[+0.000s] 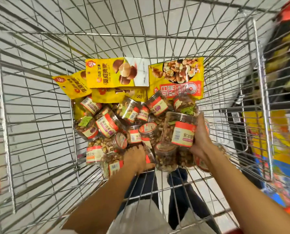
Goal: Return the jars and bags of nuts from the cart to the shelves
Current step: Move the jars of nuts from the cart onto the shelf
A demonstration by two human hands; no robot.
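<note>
I look down into a wire shopping cart (39,115) holding several clear jars of mixed nuts with red-and-cream labels and several yellow bags of nuts (117,73) at the far end. My right hand (200,141) grips one upright jar (179,129), raised slightly above the pile. My left hand (137,157) reaches down among the jars at the near end, its fingers curled over a jar with a red lid (149,157). A large yellow bag with a red panel (176,78) leans against the far right corner.
Store shelves (282,65) with yellow packages and price tags run along the right, blurred. The cart's wire walls surround the pile on all sides. Grey floor tiles show through the mesh. My legs are visible below the cart's near wall.
</note>
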